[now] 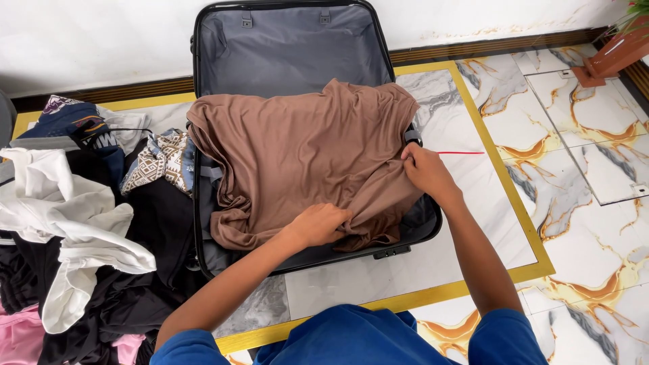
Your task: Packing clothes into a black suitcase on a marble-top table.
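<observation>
Both hands' fingers (pixel 341 217) grip brown garment (pixel 304 149) (over suitcase (pixel 203 223)).

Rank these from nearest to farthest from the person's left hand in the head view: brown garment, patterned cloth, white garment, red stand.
1. Brown garment: in the suitcase, gripped by the left hand.
2. Patterned cloth: by the suitcase's left edge.
3. White garment: on the clothes pile, far left.
4. Red stand: top right corner.

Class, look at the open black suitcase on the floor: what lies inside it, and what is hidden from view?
A brown garment fills the suitcase, gripped by the left hand and right hand. Grey lining shows at the edges. Anything beneath the garment is covered.
</observation>
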